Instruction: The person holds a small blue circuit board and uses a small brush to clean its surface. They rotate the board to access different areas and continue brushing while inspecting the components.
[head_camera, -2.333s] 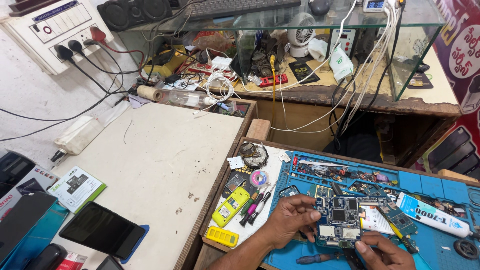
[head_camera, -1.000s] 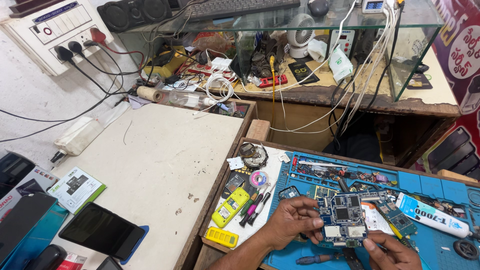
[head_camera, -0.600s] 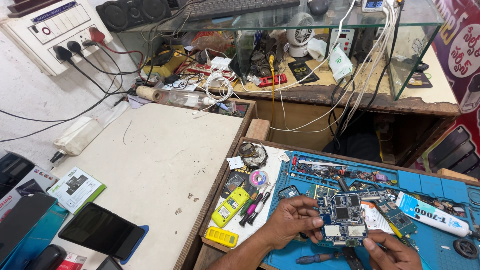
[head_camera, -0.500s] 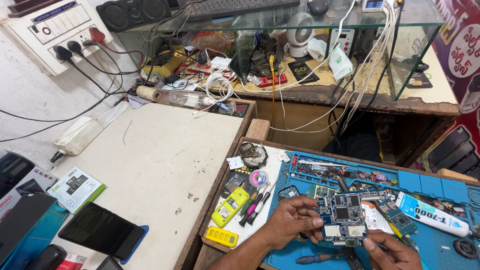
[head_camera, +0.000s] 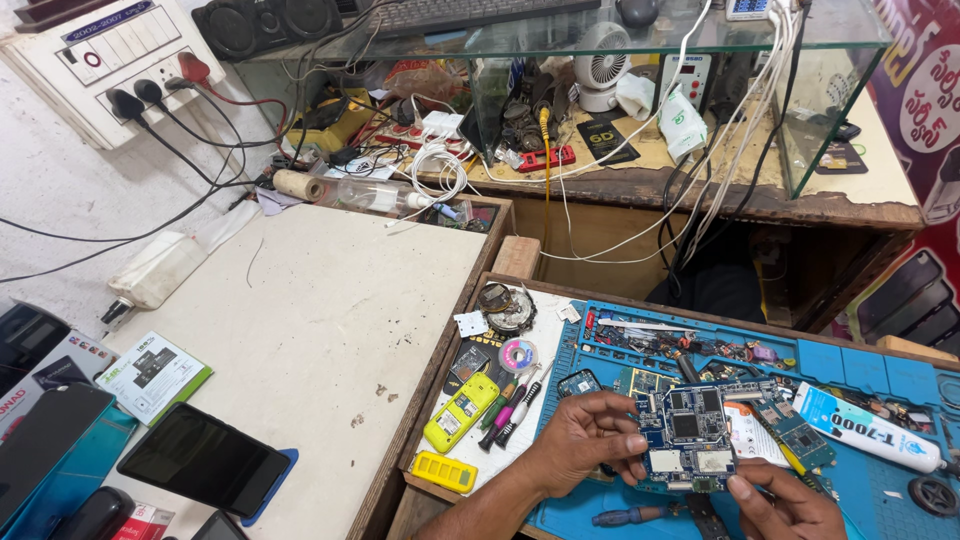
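A small blue circuit board (head_camera: 688, 436) with black chips and silver shields is held up just above the blue work mat (head_camera: 860, 365). My left hand (head_camera: 582, 442) grips its left edge with thumb and fingers. My right hand (head_camera: 782, 505) pinches the board's lower right corner from below. Under and around the board lie other small boards and parts on the mat.
A white glue tube (head_camera: 868, 426) lies right of the board. A yellow tool (head_camera: 461, 411), pens and a yellow case sit left of my left hand. A dark tablet (head_camera: 205, 460) and boxes lie on the white table (head_camera: 330, 300). Cables hang from a glass shelf behind.
The board has been lifted a little and my hands have shifted slightly around it; my right hand has come up to its lower right corner.
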